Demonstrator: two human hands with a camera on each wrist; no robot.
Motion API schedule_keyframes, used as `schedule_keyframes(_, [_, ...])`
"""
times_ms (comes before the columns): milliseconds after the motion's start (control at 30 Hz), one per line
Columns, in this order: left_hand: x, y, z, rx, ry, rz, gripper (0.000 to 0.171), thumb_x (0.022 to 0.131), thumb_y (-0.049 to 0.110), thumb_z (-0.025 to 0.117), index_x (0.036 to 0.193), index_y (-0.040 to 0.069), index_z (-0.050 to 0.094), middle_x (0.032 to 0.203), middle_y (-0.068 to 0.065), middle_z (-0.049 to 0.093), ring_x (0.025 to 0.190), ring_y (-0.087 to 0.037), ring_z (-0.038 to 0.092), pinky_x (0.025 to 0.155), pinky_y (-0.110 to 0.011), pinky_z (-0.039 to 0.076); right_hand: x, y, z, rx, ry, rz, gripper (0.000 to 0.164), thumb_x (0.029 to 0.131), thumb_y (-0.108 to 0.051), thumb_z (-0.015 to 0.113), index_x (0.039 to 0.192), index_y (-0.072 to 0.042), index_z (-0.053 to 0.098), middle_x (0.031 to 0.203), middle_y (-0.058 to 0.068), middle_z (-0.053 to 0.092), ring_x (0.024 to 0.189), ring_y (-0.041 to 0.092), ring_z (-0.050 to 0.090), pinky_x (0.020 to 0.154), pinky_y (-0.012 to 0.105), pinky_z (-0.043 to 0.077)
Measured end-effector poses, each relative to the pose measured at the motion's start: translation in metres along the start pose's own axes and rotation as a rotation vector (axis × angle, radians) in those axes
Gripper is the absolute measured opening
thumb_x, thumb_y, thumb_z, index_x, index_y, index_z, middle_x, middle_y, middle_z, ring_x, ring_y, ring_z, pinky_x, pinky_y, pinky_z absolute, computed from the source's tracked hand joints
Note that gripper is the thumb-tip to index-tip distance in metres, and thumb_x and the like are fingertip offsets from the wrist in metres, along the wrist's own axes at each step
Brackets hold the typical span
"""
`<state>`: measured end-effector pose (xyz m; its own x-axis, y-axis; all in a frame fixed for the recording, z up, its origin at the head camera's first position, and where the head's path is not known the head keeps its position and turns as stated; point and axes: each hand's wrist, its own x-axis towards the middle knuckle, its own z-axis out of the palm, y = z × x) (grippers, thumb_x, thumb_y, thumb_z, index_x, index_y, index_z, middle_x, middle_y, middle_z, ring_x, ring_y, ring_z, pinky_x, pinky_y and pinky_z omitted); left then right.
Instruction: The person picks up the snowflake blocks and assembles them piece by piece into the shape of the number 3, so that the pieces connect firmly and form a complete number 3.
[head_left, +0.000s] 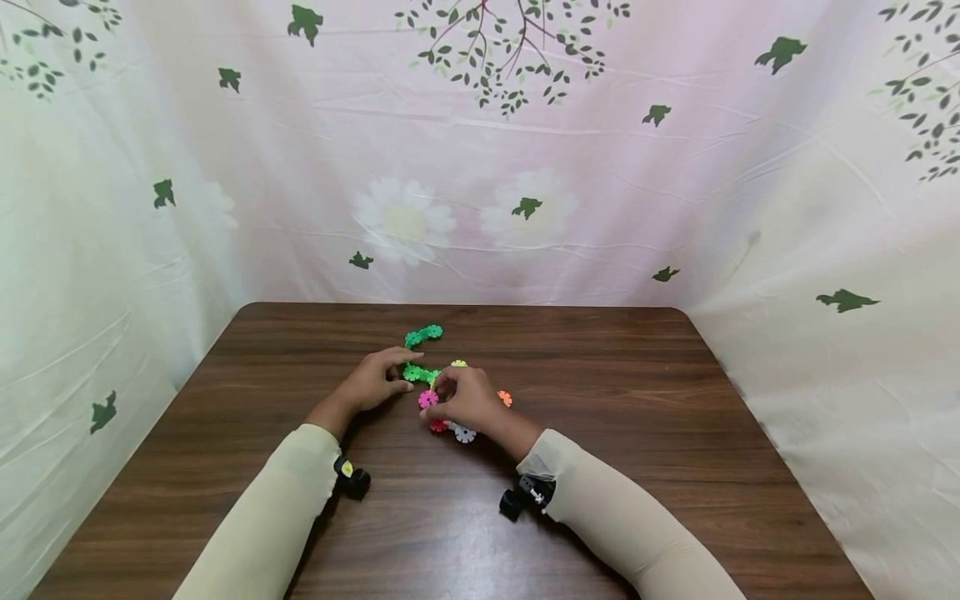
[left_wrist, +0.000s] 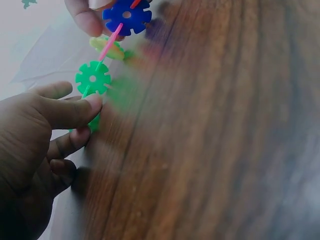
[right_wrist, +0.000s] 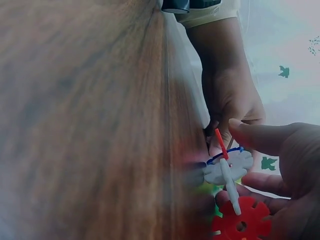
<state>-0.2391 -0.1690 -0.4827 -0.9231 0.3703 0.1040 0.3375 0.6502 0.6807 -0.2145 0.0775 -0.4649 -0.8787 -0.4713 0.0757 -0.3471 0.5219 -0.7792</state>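
A chain of notched interlocking discs lies on the table between the hands. My left hand (head_left: 372, 382) is at the chain's green part, thumb and fingers on either side of a green disc (head_left: 412, 372); the thumb tip overlaps the green discs (left_wrist: 93, 78) in the left wrist view. My right hand (head_left: 474, 404) reaches over the middle of the chain, its thumb and fingers around a blue disc (left_wrist: 127, 16) beside a pink disc (head_left: 427, 400). White discs (right_wrist: 231, 167) and a red disc (right_wrist: 242, 220) hang close by that hand. Its palm hides part of the chain.
More green discs (head_left: 423, 335) curve toward the table's far edge. A yellow disc (head_left: 459, 364) and an orange disc (head_left: 506, 398) show around the right hand. The brown wooden table (head_left: 637, 433) meets a printed curtain (head_left: 480, 150) behind it.
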Motion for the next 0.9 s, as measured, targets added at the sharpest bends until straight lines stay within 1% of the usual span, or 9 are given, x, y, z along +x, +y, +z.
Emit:
schedule_keyframes(133, [-0.0003, 0.0002, 0.0014, 0.007, 0.015, 0.005, 0.056, 0.098, 0.004, 0.080, 0.152, 0.011, 0.065, 0.151, -0.018, 0.062, 0.082, -0.014, 0.057, 0.075, -0.029, 0.050, -0.0009, 0.0010, -0.0005, -0.004, -0.015, -0.016, 0.040, 0.082, -0.026, 0.100, 0.109, -0.006, 0.078, 0.103, 0.009, 0.080, 0.085, 0.009, 0.070, 0.074, 0.025, 0.060])
schedule_keyframes(233, [-0.0003, -0.0011, 0.0023, 0.009, 0.028, 0.012, 0.054, 0.098, 0.004, 0.080, 0.150, 0.010, 0.066, 0.142, -0.016, 0.067, 0.082, -0.014, 0.057, 0.076, -0.029, 0.050, -0.0012, 0.0011, -0.0007, -0.012, -0.016, -0.031, 0.037, 0.082, -0.023, 0.099, 0.108, -0.005, 0.078, 0.103, 0.010, 0.080, 0.087, 0.013, 0.072, 0.074, 0.025, 0.060])
schedule_keyframes(333, [-0.0005, -0.0026, 0.0036, 0.000, 0.048, 0.028, 0.052, 0.097, 0.004, 0.081, 0.147, 0.008, 0.069, 0.130, -0.015, 0.072, 0.080, -0.013, 0.057, 0.074, -0.028, 0.050, -0.0020, 0.0016, -0.0007, -0.028, -0.014, -0.035, 0.034, 0.083, -0.020, 0.098, 0.107, -0.005, 0.079, 0.103, 0.008, 0.080, 0.088, 0.014, 0.073, 0.075, 0.025, 0.060])
schedule_keyframes(433, [-0.0005, -0.0027, 0.0050, -0.010, 0.070, 0.044, 0.051, 0.095, 0.004, 0.084, 0.144, 0.006, 0.071, 0.124, -0.015, 0.073, 0.078, -0.011, 0.057, 0.072, -0.026, 0.049, -0.0034, 0.0016, -0.0017, -0.055, -0.008, -0.033, 0.031, 0.084, -0.019, 0.097, 0.106, -0.006, 0.080, 0.101, 0.007, 0.081, 0.088, 0.013, 0.073, 0.077, 0.027, 0.061])
schedule_keyframes(533, [-0.0009, -0.0019, 0.0061, -0.012, 0.084, 0.056, 0.050, 0.093, 0.004, 0.085, 0.142, 0.004, 0.072, 0.124, -0.016, 0.073, 0.077, -0.010, 0.056, 0.071, -0.026, 0.049, -0.0044, -0.0001, -0.0031, -0.106, 0.000, -0.019, 0.029, 0.085, -0.023, 0.097, 0.105, -0.008, 0.081, 0.099, 0.004, 0.081, 0.090, 0.014, 0.074, 0.078, 0.030, 0.061])
schedule_keyframes(600, [-0.0011, -0.0016, 0.0064, -0.018, 0.087, 0.052, 0.049, 0.093, 0.005, 0.086, 0.140, 0.005, 0.073, 0.127, -0.016, 0.073, 0.077, -0.009, 0.057, 0.071, -0.025, 0.050, -0.0048, -0.0018, -0.0036, -0.166, 0.004, 0.004, 0.033, 0.084, -0.030, 0.098, 0.105, -0.011, 0.082, 0.097, 0.001, 0.081, 0.089, 0.012, 0.074, 0.078, 0.031, 0.061])
schedule_keyframes(733, [-0.0015, -0.0003, 0.0067, -0.023, 0.088, 0.046, 0.047, 0.092, 0.005, 0.087, 0.138, 0.005, 0.075, 0.130, -0.015, 0.074, 0.077, -0.009, 0.058, 0.072, -0.024, 0.051, -0.0039, -0.0046, -0.0019, -0.277, -0.002, 0.050, 0.039, 0.082, -0.043, 0.098, 0.102, -0.014, 0.082, 0.089, -0.004, 0.080, 0.080, 0.008, 0.069, 0.071, 0.030, 0.058])
schedule_keyframes(800, [-0.0017, 0.0007, 0.0067, -0.020, 0.091, 0.054, 0.046, 0.092, 0.005, 0.087, 0.136, 0.005, 0.075, 0.130, -0.016, 0.075, 0.077, -0.009, 0.058, 0.072, -0.024, 0.052, -0.0030, -0.0048, -0.0008, -0.311, -0.005, 0.059, 0.037, 0.083, -0.045, 0.097, 0.098, -0.015, 0.082, 0.084, -0.005, 0.078, 0.075, 0.007, 0.067, 0.067, 0.029, 0.055])
schedule_keyframes(900, [-0.0025, 0.0023, 0.0069, -0.024, 0.096, 0.065, 0.045, 0.091, 0.004, 0.088, 0.134, 0.005, 0.076, 0.130, -0.016, 0.075, 0.076, -0.008, 0.059, 0.071, -0.024, 0.052, -0.0020, -0.0028, -0.0009, -0.322, -0.001, 0.047, 0.031, 0.085, -0.042, 0.096, 0.092, -0.016, 0.081, 0.082, -0.007, 0.075, 0.072, 0.005, 0.064, 0.064, 0.027, 0.053])
